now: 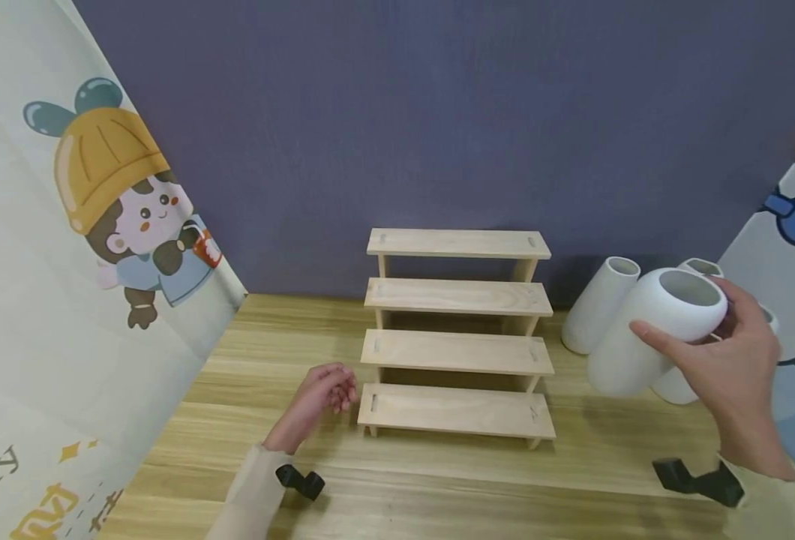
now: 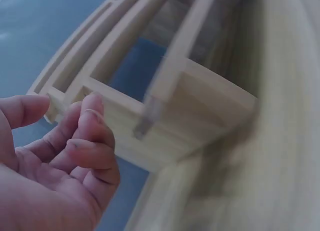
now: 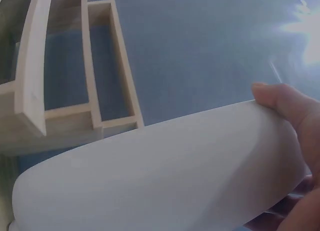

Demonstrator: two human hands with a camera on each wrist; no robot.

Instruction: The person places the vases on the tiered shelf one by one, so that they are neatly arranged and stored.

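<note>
My right hand [image 1: 745, 360] grips a white vase [image 1: 640, 337] near its open mouth, the thumb on the near side and the other fingers mostly hidden behind it. The vase is tilted and stands out in front of other white vases. In the right wrist view its smooth side [image 3: 150, 176] fills the lower part. Loosely curled and holding nothing, my left hand [image 1: 323, 390] is beside the lowest left end of a wooden stepped stand [image 1: 458, 349]. The left wrist view shows the fingers [image 2: 95, 156] close to the stand's side, with a gap between thumb and fingertips.
A slender white vase [image 1: 596, 307] stands behind the held one, at the right of the wooden tabletop [image 1: 289, 330]. More white vases are partly hidden by my right hand. A dark blue panel [image 1: 438, 112] rises at the back, with printed cartoon sheets [image 1: 26, 300] at both sides.
</note>
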